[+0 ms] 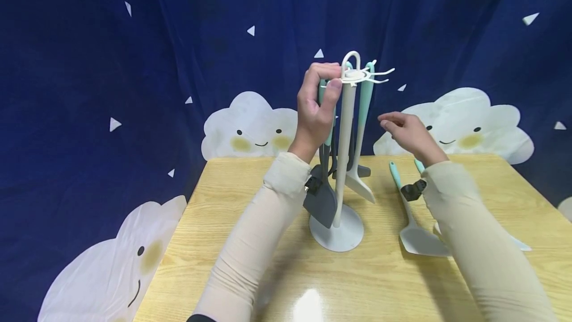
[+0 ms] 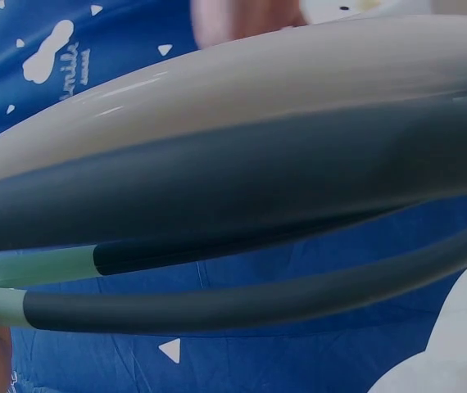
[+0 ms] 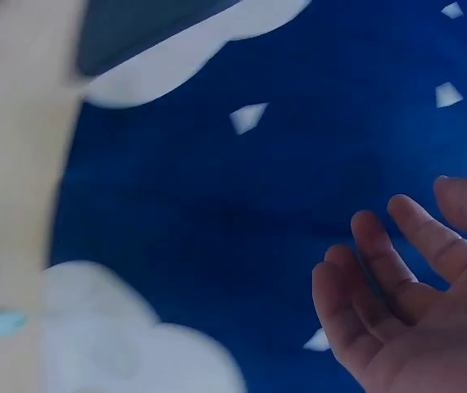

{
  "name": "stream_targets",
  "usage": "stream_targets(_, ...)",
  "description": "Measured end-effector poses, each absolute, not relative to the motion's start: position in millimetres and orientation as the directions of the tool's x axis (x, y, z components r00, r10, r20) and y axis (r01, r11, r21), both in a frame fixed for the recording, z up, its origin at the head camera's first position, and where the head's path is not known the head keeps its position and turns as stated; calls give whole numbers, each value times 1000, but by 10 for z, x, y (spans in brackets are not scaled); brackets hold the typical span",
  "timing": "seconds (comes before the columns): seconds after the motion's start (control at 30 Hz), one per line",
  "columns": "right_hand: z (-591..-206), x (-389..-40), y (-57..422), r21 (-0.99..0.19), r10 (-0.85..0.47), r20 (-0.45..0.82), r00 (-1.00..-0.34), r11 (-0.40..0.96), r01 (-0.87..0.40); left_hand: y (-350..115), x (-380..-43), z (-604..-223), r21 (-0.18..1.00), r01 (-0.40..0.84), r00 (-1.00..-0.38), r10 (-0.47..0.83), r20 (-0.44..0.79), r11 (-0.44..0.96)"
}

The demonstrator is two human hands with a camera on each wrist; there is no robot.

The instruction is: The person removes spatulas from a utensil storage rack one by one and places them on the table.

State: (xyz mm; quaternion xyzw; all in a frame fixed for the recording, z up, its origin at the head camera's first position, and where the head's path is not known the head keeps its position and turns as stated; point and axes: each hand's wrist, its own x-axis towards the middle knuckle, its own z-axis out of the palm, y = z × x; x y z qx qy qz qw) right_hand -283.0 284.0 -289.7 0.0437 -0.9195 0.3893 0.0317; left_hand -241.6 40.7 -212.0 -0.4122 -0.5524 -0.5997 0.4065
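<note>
A white utensil rack (image 1: 346,138) stands upright on a round base, with a ring of hooks on top. My left hand (image 1: 315,108) grips the hook ring's left side between thumb and fingers. Beneath that hand hangs a dark grey turner (image 1: 322,202) with a mint handle end. A pale turner (image 1: 361,183) hangs on the right, and other dark utensils (image 2: 160,311) hang behind. To the right of the rack, my right hand (image 1: 408,133) is raised above the table, holding nothing; its loosely bent fingers show in the right wrist view (image 3: 405,295).
On the wooden table (image 1: 232,198), a pale turner with a mint handle (image 1: 422,240) lies to the right of the rack. Another mint-handled utensil (image 1: 419,165) lies partly hidden under my right forearm. A blue curtain (image 1: 250,4) with clouds hangs behind the table.
</note>
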Motion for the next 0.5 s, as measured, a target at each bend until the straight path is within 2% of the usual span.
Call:
stream_targets(0.13, -2658, -2682, 2630, -704, -81, 219, -972, 677, -215, 411, -2483, -2153, 319, 946, -322, -29, 946, -63)
stream_targets(0.3, -2438, -2509, 2422, -664, -112, 337, -935, 676, -320, 395, -2414, -2107, 327, 943, -329, -18, 944, -68)
stream_targets(0.5, -2347, -2396, 2296, -629, -125, 413, -902, 677, -382, 442, -2695, -2265, 309, 949, -311, -22, 950, -67)
